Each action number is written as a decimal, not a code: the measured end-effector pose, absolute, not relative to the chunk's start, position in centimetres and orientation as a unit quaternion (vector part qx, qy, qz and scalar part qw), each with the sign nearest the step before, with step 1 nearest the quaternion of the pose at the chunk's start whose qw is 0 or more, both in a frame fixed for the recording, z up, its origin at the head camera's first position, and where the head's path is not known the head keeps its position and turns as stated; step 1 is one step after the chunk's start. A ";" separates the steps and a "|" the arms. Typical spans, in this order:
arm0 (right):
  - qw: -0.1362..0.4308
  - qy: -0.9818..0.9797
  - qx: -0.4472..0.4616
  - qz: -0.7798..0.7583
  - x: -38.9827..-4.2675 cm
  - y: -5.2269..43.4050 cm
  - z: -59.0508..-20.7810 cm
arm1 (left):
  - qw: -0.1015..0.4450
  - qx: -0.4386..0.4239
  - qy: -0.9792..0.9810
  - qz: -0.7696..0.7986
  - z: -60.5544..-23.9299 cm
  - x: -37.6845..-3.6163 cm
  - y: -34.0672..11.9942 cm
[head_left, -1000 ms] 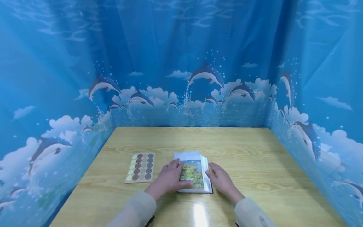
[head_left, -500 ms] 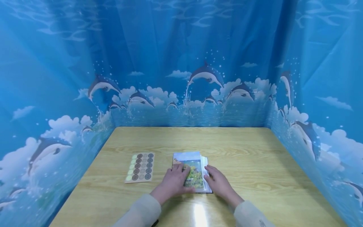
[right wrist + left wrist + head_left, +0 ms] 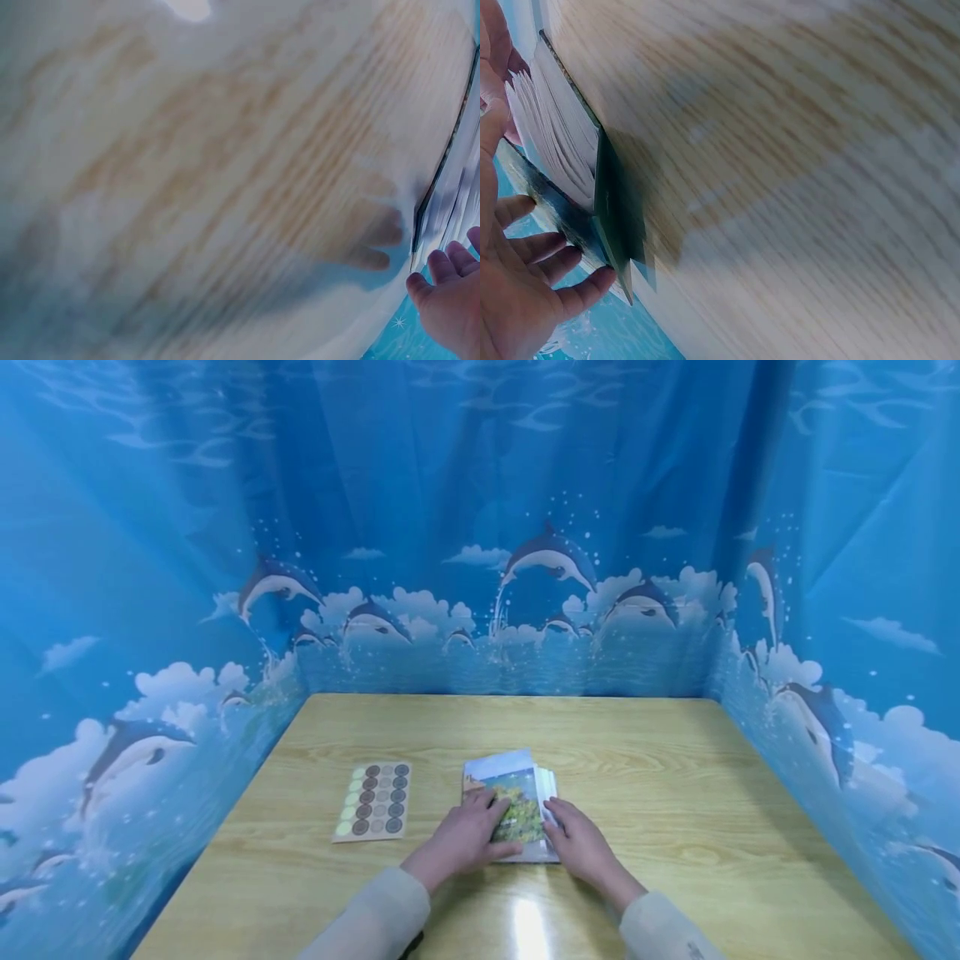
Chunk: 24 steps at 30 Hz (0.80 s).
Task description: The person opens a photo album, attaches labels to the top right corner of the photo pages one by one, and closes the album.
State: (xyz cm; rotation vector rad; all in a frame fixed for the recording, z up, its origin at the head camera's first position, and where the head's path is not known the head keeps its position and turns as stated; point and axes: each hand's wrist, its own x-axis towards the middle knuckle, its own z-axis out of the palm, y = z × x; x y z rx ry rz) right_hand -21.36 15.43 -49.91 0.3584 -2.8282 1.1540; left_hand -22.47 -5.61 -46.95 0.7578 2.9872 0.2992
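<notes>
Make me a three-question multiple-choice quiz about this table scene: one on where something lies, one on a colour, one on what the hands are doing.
1. Where does the sticker sheet lie relative to the stack of cards?
A. On top of it
B. To its left, apart from it
C. To its right, touching it

2. What colour is the curtain round the table?
A. Blue with dolphins
B. Plain red
C. Green stripes

3. What are the left hand and right hand doing?
A. Both lifted high in the air
B. Both resting on the sticker sheet
C. Both on the stack of cards

Answers:
1. B, the sheet sits on bare wood left of the stack.
2. A, dolphins and clouds show on blue cloth.
3. C, the left hand's fingers lie over the top picture card and the right hand touches the stack's right edge.
</notes>
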 end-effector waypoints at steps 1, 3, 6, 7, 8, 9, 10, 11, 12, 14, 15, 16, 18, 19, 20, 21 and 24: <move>0.033 -0.919 0.115 0.375 -21.4 15.4 -50.0 | 0.024 0.245 0.964 0.104 -47.0 -22.5 -5.6; 0.032 -0.918 0.110 0.380 -21.4 15.4 -50.0 | 0.029 0.246 0.961 0.121 -46.9 -22.7 -5.7; 0.030 -0.919 0.105 0.380 -21.5 15.3 -50.0 | 0.034 0.243 0.958 0.148 -46.7 -22.8 -5.7; 0.029 -0.919 0.103 0.379 -21.6 15.2 -50.0 | 0.036 0.241 0.957 0.159 -46.7 -22.8 -5.7; 0.029 -0.920 0.102 0.377 -21.6 15.2 -50.1 | 0.037 0.240 0.955 0.168 -46.7 -22.8 -5.8; 0.030 -0.922 0.104 0.373 -21.7 15.2 -50.1 | 0.039 0.238 0.954 0.176 -46.7 -22.9 -5.8; 0.030 -0.923 0.105 0.368 -21.7 15.2 -50.1 | 0.040 0.236 0.953 0.183 -46.7 -22.9 -5.9; 0.030 -0.924 0.106 0.366 -21.7 15.1 -50.2 | 0.040 0.236 0.952 0.188 -46.7 -23.0 -5.9; 0.031 -0.925 0.106 0.362 -21.7 15.2 -50.2 | 0.038 0.238 0.951 0.193 -46.8 -23.0 -6.0; 0.031 -0.928 0.105 0.357 -21.8 15.2 -50.3 | 0.033 0.242 0.949 0.200 -46.7 -23.1 -6.2; 0.030 -0.929 0.104 0.354 -21.8 15.2 -50.4 | 0.029 0.243 0.947 0.206 -46.7 -23.2 -6.3; 0.028 -0.930 0.102 0.351 -21.8 15.2 -50.4 | 0.027 0.243 0.946 0.210 -46.6 -23.2 -6.4; 0.028 -0.933 0.101 0.344 -21.8 15.3 -50.4 | 0.021 0.243 0.945 0.219 -46.4 -23.2 -6.5; 0.029 -0.934 0.102 0.342 -21.7 15.4 -50.4 | 0.018 0.243 0.944 0.225 -46.3 -23.2 -6.6; 0.028 -0.935 0.100 0.340 -21.7 15.4 -50.4 | 0.014 0.244 0.942 0.230 -46.1 -23.2 -6.7; 0.029 -0.935 0.101 0.338 -21.7 15.5 -50.4 | 0.012 0.244 0.941 0.234 -46.0 -23.1 -6.8; 0.028 -0.937 0.099 0.335 -21.7 15.8 -50.5 | 0.004 0.247 0.935 0.253 -45.6 -23.1 -7.1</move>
